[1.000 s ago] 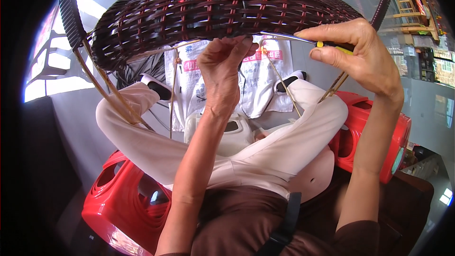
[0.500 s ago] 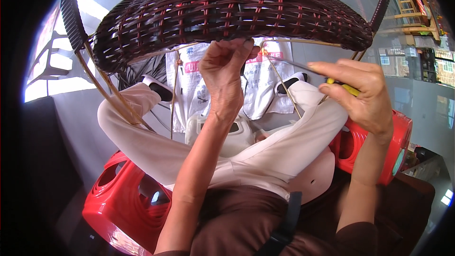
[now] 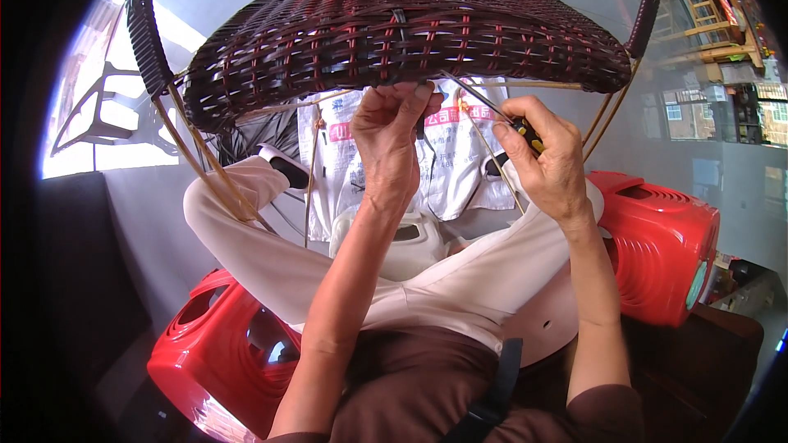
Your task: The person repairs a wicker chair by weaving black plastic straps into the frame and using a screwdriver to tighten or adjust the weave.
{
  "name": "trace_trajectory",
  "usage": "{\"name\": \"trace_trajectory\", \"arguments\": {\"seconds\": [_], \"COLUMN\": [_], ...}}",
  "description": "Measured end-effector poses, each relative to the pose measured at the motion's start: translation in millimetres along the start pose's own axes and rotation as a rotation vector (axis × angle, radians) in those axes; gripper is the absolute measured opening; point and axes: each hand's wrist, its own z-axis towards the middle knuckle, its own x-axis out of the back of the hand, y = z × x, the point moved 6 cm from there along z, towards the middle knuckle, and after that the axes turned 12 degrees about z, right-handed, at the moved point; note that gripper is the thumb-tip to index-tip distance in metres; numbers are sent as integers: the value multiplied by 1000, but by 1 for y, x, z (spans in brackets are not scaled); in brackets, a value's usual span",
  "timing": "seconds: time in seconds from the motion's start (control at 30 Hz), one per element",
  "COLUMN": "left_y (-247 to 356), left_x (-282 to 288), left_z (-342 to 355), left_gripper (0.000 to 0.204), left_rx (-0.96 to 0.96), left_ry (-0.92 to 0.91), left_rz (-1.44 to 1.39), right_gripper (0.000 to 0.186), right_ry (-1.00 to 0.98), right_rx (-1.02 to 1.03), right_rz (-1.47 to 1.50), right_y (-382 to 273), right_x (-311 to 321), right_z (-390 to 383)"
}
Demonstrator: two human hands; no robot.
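Note:
A dark brown and red wicker chair (image 3: 328,43) frame spreads across the top, its lower woven rim facing me. Below the middle of that rim is my left hand (image 3: 389,127), its thumb and fingers pinched together. A short dark strip (image 3: 420,125) hangs beside these fingers and seems to be what they pinch. My right hand (image 3: 543,156) grips the black and yellow handle of a screwdriver-like tool (image 3: 484,100). The tool's thin metal shaft slants up and left, with its tip at the wicker's underside, right of my left hand. Whether the tip is inside the weave is hard to see.
Bamboo-coloured poles (image 3: 201,156) run down from the frame on both sides. Red plastic stools (image 3: 665,254) stand at my left and right. Between my legs are a white printed sack (image 3: 460,172) and a pale plastic stool (image 3: 398,239). Black plastic (image 3: 256,135) lies at the left.
My right hand has moved left and brought the tool's tip up to the wicker rim. My left hand stays pinched under the rim. The wicker frame sits slightly lower in view.

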Motion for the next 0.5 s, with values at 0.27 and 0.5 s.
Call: {"name": "trace_trajectory", "arguments": {"seconds": [0.27, 0.5], "left_y": [3, 6], "left_x": [-4, -7], "left_z": [-3, -5], "left_gripper": [9, 10], "left_rx": [22, 24], "left_ry": [-9, 27], "left_rz": [-32, -76], "right_gripper": [14, 16], "right_ry": [53, 24], "right_rx": [67, 82], "right_rz": [-244, -302], "right_y": [-15, -20], "right_x": [7, 11], "right_z": [0, 4]}}
